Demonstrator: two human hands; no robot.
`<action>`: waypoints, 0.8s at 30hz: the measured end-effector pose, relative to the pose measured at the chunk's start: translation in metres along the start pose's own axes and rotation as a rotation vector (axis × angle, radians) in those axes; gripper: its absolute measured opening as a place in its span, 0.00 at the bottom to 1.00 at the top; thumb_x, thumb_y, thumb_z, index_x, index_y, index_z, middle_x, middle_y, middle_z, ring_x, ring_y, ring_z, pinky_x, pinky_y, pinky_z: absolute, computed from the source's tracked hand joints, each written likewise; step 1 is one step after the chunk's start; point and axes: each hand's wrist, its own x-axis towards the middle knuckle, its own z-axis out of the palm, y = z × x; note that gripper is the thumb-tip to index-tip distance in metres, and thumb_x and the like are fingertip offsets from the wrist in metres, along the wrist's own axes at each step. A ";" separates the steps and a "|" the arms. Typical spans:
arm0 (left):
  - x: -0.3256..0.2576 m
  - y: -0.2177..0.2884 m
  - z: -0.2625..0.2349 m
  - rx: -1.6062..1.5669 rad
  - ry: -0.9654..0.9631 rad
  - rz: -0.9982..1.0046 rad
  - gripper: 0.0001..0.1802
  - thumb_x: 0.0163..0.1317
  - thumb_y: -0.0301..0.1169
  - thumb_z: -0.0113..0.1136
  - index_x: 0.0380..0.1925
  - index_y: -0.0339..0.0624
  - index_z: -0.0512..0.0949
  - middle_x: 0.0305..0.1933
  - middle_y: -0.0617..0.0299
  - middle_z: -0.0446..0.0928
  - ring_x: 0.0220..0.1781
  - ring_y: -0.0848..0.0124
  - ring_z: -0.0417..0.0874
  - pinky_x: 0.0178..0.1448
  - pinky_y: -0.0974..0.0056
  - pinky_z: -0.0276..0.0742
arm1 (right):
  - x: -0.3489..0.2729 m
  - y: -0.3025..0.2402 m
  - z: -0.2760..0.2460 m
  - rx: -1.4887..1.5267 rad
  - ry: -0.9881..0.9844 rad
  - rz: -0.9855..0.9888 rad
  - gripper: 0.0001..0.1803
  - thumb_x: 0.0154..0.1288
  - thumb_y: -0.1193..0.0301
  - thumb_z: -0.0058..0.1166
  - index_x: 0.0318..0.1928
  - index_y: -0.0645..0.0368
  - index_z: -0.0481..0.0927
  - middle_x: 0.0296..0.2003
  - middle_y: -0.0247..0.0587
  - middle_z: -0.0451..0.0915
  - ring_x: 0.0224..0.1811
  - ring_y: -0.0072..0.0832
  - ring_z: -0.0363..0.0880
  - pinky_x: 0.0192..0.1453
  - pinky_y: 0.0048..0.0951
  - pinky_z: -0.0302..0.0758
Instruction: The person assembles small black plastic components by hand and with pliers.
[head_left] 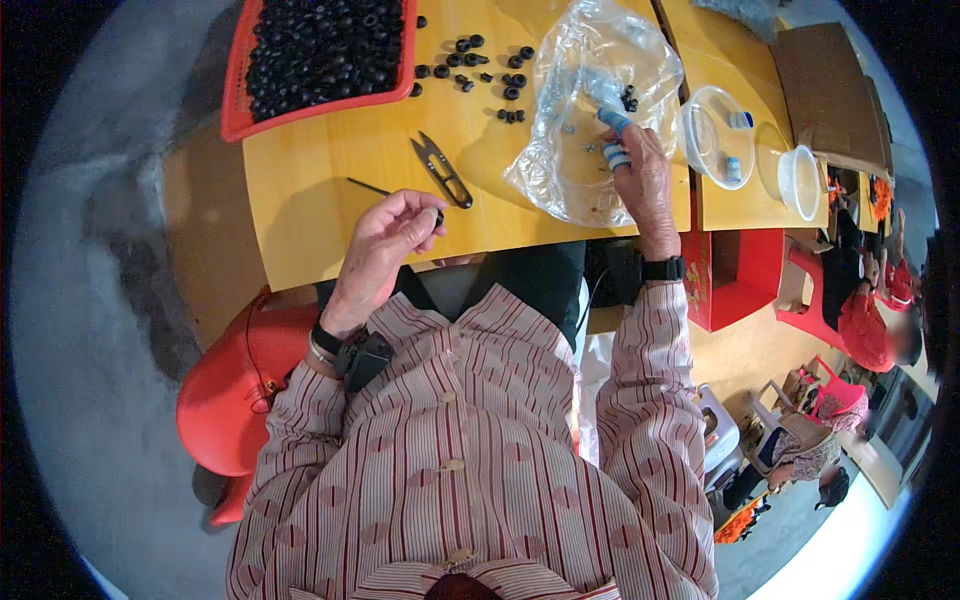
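Note:
My left hand [388, 240] is closed in a pinch at the table's near edge, with a small black round part [438, 217] between thumb and fingertips. A thin dark rod [367, 186] reaches to the back of its fingers; whether it touches them I cannot tell. My right hand [643, 178], blue and white tape around its fingertips, reaches over a clear plastic bag [553, 150]. Its taped fingers are apart, with nothing visible between them. Small black pieces [629, 98] and tiny shiny bits lie on the bag just beyond. Black thread snips [441, 170] rest between both hands.
A red basket [232, 100] full of black parts stands at the far left. Several loose black parts [465, 60] lie right of it. Two clear plastic tubs [690, 130] sit at the right, near a cardboard box [830, 95]. Other people [865, 320] sit farther right.

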 end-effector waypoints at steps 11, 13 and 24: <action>-0.011 -0.003 0.002 -0.419 -0.167 0.126 0.18 0.64 0.42 0.55 0.42 0.37 0.73 0.29 0.66 0.69 0.30 0.78 0.64 0.36 0.74 0.62 | -0.010 0.014 0.021 0.006 0.116 0.094 0.08 0.60 0.78 0.51 0.41 0.59 0.78 0.34 0.47 0.79 0.37 0.38 0.78 0.43 0.34 0.73; -0.010 -0.004 0.004 -0.455 -0.201 0.136 0.19 0.64 0.42 0.55 0.42 0.37 0.73 0.30 0.65 0.69 0.30 0.78 0.64 0.35 0.74 0.62 | -0.013 -0.002 0.017 0.138 0.142 0.124 0.14 0.62 0.78 0.52 0.48 0.58 0.76 0.35 0.38 0.79 0.38 0.25 0.77 0.44 0.27 0.73; -0.022 0.000 0.007 -0.347 -0.237 0.195 0.22 0.61 0.46 0.57 0.43 0.39 0.71 0.31 0.64 0.71 0.30 0.77 0.67 0.35 0.71 0.62 | -0.031 -0.155 -0.008 0.474 -0.013 -0.043 0.27 0.47 0.88 0.54 0.52 0.59 0.75 0.33 0.38 0.78 0.34 0.30 0.76 0.40 0.27 0.74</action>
